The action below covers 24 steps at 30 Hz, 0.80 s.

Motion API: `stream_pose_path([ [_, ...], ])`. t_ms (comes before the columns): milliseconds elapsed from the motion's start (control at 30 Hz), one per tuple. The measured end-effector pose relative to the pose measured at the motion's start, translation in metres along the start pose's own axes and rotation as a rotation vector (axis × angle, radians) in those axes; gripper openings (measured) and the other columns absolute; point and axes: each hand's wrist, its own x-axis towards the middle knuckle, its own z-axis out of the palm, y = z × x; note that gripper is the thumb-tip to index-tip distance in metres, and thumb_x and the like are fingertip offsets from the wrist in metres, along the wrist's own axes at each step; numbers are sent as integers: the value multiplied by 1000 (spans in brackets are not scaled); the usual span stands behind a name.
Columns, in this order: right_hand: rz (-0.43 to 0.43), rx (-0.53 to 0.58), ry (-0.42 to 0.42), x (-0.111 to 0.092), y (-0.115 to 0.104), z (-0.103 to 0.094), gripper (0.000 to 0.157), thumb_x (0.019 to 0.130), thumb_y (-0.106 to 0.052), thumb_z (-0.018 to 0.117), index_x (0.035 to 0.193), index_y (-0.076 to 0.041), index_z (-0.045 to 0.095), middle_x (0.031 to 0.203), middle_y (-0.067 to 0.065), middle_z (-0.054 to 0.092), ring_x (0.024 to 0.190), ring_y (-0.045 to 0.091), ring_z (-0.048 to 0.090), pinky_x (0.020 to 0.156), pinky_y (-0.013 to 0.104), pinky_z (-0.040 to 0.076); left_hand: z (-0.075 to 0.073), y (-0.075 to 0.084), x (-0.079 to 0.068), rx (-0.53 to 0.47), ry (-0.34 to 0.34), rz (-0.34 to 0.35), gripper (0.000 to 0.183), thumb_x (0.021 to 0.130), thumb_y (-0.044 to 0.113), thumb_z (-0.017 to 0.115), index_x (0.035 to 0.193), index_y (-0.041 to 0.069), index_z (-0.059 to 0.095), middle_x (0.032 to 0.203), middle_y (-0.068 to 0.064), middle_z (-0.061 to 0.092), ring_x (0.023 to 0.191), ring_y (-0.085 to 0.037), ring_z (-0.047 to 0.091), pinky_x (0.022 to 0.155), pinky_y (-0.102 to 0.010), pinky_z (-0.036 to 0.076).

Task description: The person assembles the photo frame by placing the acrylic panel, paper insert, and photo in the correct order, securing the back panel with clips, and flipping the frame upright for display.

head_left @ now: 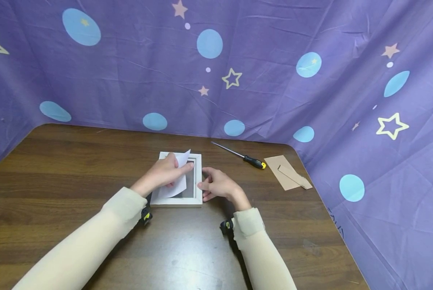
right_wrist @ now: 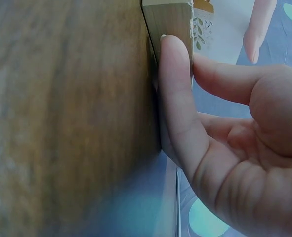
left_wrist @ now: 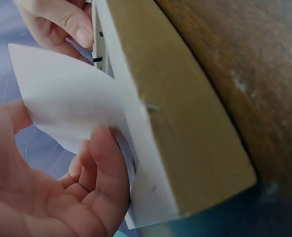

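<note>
A white picture frame (head_left: 198,177) lies flat on the table, its dark inner area partly showing. My left hand (head_left: 163,171) is over the frame and holds a bent sheet of white paper (head_left: 180,186) between thumb and fingers. In the left wrist view, the paper (left_wrist: 66,89) stands up out of the frame, beside the frame's tan side (left_wrist: 185,113). My right hand (head_left: 221,185) grips the frame's right edge. The right wrist view shows a finger (right_wrist: 178,94) along the wooden side and the thumb at the upper edge.
A screwdriver (head_left: 254,162) with a black and yellow handle lies behind and right of the frame. Farther right is a tan backing board (head_left: 283,179) with a narrow leg across it. A purple patterned cloth (head_left: 260,100) hangs along the table's back and right sides.
</note>
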Motion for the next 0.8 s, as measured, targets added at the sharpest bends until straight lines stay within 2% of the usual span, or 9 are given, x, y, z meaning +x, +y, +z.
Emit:
stream_pose_path([
  [200,7,6,-1,-1,0,0,68,104,-2,65,164,-1,33,97,14,60,71,21,67,72,40,68,3,1,0,91,20,0,68,100,69,55,112,2,50,78,-10,61,63,-21,60,56,-31,48],
  [400,12,8,-7,-2,0,-1,68,104,-2,65,164,-1,33,99,15,61,72,22,67,72,40,68,5,4,-2,190,15,12,63,105,64,50,111,2,57,91,-15,65,75,-27,62,61,-34,50],
  [467,14,10,-10,-2,0,-1,68,104,-2,64,164,-2,33,100,16,61,73,22,67,73,40,68,5,4,-2,211,18,23,56,105,58,53,110,3,59,93,-14,66,78,-27,62,63,-35,49],
  [600,13,3,-12,-2,1,-1,68,105,-3,65,164,-2,33,101,16,61,74,22,67,73,40,68,4,2,-1,219,17,39,42,101,43,64,108,2,59,87,-12,64,77,-26,60,64,-34,48],
  [800,19,2,-10,-3,0,-1,69,104,-2,65,165,-3,32,101,16,60,74,22,67,73,39,68,3,1,-3,235,24,60,37,92,30,77,110,1,60,86,-12,66,76,-27,64,70,-38,51],
])
